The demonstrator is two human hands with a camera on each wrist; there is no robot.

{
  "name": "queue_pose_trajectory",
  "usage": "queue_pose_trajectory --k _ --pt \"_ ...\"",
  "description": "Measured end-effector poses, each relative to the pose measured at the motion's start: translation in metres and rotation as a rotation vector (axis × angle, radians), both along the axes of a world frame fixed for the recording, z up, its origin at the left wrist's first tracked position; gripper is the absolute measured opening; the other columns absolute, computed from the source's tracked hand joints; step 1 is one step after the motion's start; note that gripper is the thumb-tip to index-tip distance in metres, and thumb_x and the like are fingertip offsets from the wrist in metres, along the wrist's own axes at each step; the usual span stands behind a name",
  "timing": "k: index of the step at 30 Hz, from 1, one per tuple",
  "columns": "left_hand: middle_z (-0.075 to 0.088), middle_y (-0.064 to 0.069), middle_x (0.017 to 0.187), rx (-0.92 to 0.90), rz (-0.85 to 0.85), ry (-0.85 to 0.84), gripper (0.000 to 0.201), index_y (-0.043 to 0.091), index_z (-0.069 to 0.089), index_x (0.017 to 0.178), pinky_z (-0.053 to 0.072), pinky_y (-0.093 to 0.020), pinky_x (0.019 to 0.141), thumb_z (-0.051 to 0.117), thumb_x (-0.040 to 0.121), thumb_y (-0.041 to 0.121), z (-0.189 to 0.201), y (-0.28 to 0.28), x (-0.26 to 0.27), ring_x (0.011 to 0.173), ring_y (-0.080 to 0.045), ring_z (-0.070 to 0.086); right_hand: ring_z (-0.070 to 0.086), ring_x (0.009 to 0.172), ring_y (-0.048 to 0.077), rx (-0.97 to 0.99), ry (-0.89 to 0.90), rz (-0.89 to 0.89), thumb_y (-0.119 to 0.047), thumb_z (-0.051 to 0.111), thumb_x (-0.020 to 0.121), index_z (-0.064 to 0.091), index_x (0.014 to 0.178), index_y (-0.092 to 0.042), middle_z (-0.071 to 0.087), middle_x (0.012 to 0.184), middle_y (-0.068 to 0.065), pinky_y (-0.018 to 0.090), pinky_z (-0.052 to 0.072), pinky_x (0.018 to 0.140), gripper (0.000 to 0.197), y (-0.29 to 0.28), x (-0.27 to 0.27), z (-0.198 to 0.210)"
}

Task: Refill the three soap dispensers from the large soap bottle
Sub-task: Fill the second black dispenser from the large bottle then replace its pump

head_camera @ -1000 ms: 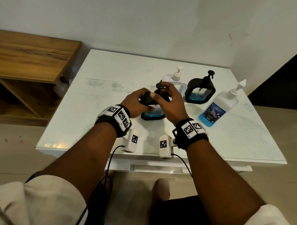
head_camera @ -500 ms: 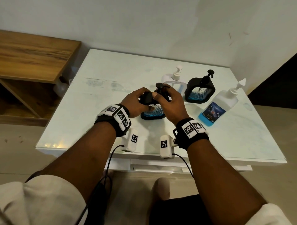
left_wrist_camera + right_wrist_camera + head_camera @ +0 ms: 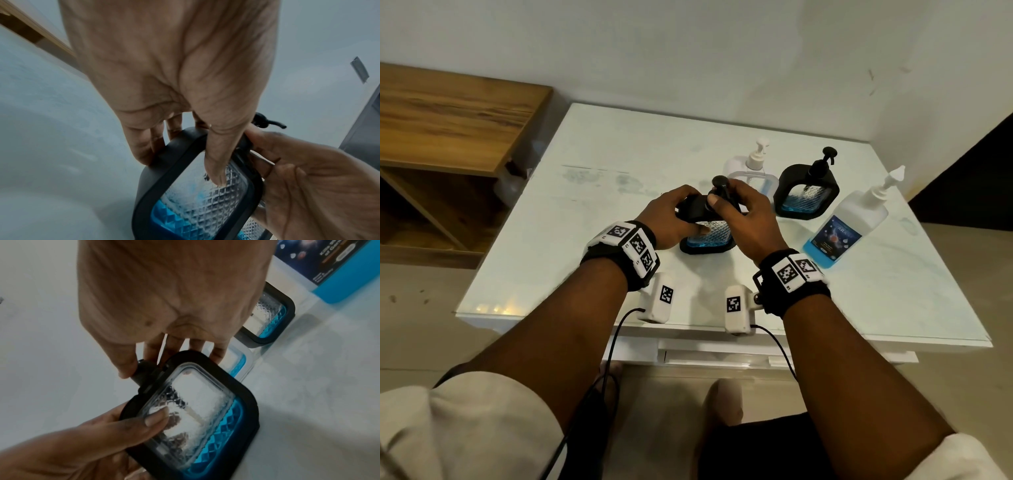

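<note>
Progress: early stage. All three dispensers held only a shallow blue layer at the bottom; none looked refilled. The large soap bottle [image 3: 846, 219] stood untouched at the right of the white table [image 3: 592, 219], pump still fitted, blue soap low in its base. No pump was yet off any dispenser, as far as the views showed. Judged step: unscrewing the pump of the nearest dispenser. Left to do: opening, pouring and closing for all three.

Near black dispenser [image 3: 705, 236]: stood on the table directly in front of the person. Left hand [image 3: 671, 219] gripped its body, fingers curled over the top shoulder, thumb pressed flat on the front window. Right hand [image 3: 750, 219] was closed round the pump collar [image 3: 144, 371], thumb and fingers pinching it; the round black pump head [image 3: 719, 181] stood clear above the knuckles.

Materials and shapes: the near dispenser was a flat, rounded-rectangle bottle, matt black frame around a clear window embossed in a diamond grid; residue or foam clouded the inner face. The second black dispenser [image 3: 806, 192], same pattern, stood behind and to the right. The white-framed dispenser [image 3: 748, 171], with white pump, stood behind the near one, partly hidden by the right hand. The large bottle was translucent white plastic, tapered, with a dark blue label and a long white nozzle. Table top was glossy, with faint smudges.
</note>
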State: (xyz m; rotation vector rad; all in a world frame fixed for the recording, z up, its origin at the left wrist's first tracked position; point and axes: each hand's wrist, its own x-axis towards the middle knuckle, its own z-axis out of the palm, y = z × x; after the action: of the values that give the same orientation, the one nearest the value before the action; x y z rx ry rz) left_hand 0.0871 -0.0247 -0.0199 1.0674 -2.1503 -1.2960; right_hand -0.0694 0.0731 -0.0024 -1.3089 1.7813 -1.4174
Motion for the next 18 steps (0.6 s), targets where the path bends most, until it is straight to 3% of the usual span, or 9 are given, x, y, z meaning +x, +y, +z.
queue_pose_trajectory --k 3,7,11,13,16,18 --pt "0.068 0.0 0.111 0.006 0.005 0.003 0.052 0.027 0.059 0.117 0.054 -0.043 0.096 0.088 0.074 0.024 0.0 0.0 0.0 0.104 -0.023 0.064 0.07 0.102 0.012 -0.006 0.031 -0.021 -0.031 0.077 0.091 0.073 0.101 -0.017 0.076 0.099 -0.002 0.039 0.055 0.098 0.018 -0.001 -0.002 -0.001" --pt "0.069 -0.001 0.109 0.0 -0.002 0.022 0.046 0.032 0.059 0.11 0.055 -0.043 0.095 0.087 0.075 0.021 0.001 0.001 0.001 0.105 -0.022 0.065 0.07 0.093 0.015 -0.054 -0.002 -0.117 -0.036 0.086 0.082 0.063 0.093 -0.012 0.074 0.093 0.003 0.032 0.057 0.089 0.035 -0.006 0.01 -0.005" --pt "0.069 0.001 0.11 -0.001 0.0 0.009 0.047 0.03 0.06 0.113 0.055 -0.044 0.095 0.087 0.075 0.022 0.001 0.0 0.0 0.106 -0.022 0.065 0.069 0.1 0.005 -0.041 -0.048 -0.039 -0.028 0.082 0.088 0.064 0.116 -0.014 0.073 0.105 -0.003 0.023 0.055 0.093 0.036 -0.003 0.011 -0.001" --pt "0.069 0.0 0.11 -0.003 0.004 0.004 0.049 0.031 0.059 0.113 0.055 -0.044 0.095 0.088 0.074 0.023 0.001 0.001 0.0 0.106 -0.023 0.065 0.067 0.106 0.002 -0.024 -0.05 0.008 -0.024 0.077 0.093 0.066 0.125 -0.017 0.073 0.112 -0.005 0.026 0.054 0.1 0.034 -0.002 0.004 0.0" --pt "0.069 -0.001 0.109 -0.004 0.006 0.003 0.05 0.031 0.058 0.112 0.055 -0.045 0.095 0.088 0.073 0.022 0.0 0.001 -0.001 0.104 -0.024 0.065 0.069 0.106 0.008 -0.005 0.008 0.015 -0.026 0.073 0.096 0.074 0.116 -0.015 0.076 0.109 -0.002 0.035 0.054 0.103 0.023 -0.002 -0.004 -0.001" --pt "0.069 -0.001 0.109 -0.001 0.006 0.006 0.051 0.031 0.058 0.113 0.055 -0.046 0.095 0.088 0.072 0.024 0.0 0.001 -0.001 0.103 -0.024 0.065 0.07 0.103 0.009 -0.016 0.031 0.006 -0.028 0.074 0.095 0.075 0.11 -0.014 0.076 0.104 -0.001 0.03 0.055 0.098 0.021 -0.003 -0.005 -0.004"
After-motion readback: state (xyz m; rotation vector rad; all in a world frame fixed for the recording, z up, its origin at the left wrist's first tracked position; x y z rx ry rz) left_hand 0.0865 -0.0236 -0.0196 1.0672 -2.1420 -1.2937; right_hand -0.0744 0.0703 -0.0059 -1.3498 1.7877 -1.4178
